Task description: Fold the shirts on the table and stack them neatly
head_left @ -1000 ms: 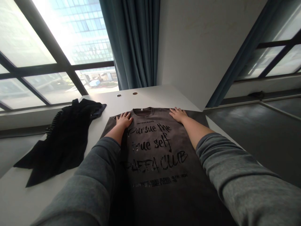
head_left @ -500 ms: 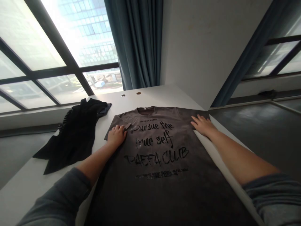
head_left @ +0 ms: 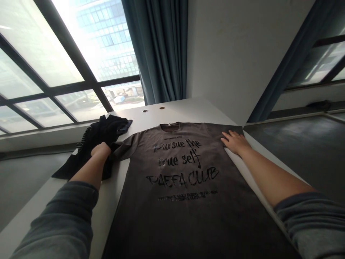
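A dark grey-brown T-shirt (head_left: 185, 212) with black lettering lies spread face up, its collar at the far end. My left hand (head_left: 101, 150) is closed on the hem of the left sleeve, which is drawn out sideways beyond the shirt's body. Its fingertips are mostly hidden behind the back of the hand. Flat on the other sleeve rests my right hand (head_left: 235, 142), fingers spread and holding nothing.
The white table (head_left: 188, 106) has two round holes near its far edge. Black clothing (head_left: 81, 160) lies heaped on the left, just beyond my left hand. A blue curtain (head_left: 164, 54) and a window (head_left: 88, 77) stand behind.
My left hand has gone from lying on the folded-in left sleeve to gripping its hem and pulling it out to the left. The right hand stays on its sleeve.
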Motion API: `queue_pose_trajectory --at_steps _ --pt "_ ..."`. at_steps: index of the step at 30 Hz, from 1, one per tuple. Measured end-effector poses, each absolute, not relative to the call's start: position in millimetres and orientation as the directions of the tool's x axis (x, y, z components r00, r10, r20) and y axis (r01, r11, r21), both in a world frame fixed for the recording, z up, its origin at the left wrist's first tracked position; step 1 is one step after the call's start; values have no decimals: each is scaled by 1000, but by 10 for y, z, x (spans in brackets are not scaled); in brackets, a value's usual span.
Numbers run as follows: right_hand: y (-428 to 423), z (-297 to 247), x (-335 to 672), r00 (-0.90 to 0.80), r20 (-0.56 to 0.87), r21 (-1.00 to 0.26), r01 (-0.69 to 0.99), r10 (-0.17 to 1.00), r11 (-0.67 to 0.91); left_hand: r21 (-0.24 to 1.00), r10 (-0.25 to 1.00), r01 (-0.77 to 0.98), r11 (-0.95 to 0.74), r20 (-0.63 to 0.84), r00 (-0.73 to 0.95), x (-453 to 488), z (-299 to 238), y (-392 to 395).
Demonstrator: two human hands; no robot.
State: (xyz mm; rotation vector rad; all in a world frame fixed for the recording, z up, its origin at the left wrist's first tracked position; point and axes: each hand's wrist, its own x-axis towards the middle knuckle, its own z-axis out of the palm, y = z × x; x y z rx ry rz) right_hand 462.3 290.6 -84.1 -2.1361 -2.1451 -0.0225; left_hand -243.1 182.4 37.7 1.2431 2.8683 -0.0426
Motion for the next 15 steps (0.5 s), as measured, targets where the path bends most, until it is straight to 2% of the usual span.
queue_pose_trajectory --at_steps 2,4,6,7,8,11,15 --pt "2923 -862 4639 -3 103 -72 997 995 10 6 783 788 616 105 -613 -2382 374 1737" --pt "2933 -874 4649 -5 114 -72 997 993 13 -1 890 917 400 239 -388 -2229 295 1672" --pt "2935 -878 4652 -6 121 -69 998 993 14 -38 963 988 153 231 -140 -2066 153 1641" --pt "2933 -878 4653 -4 123 -67 998 992 13 -43 979 993 106 177 -97 -2013 69 1636" --pt "2931 -877 4653 -2 126 -65 998 992 10 -38 986 991 124 118 -119 -1992 -17 1635" --pt "2931 -874 4655 -1 123 -59 998 992 8 13 935 935 353 9 -353 -2123 -239 1637" --pt "2950 -881 4669 -8 112 -39 999 994 13 66 906 905 421 18 -423 -2455 -371 1614"
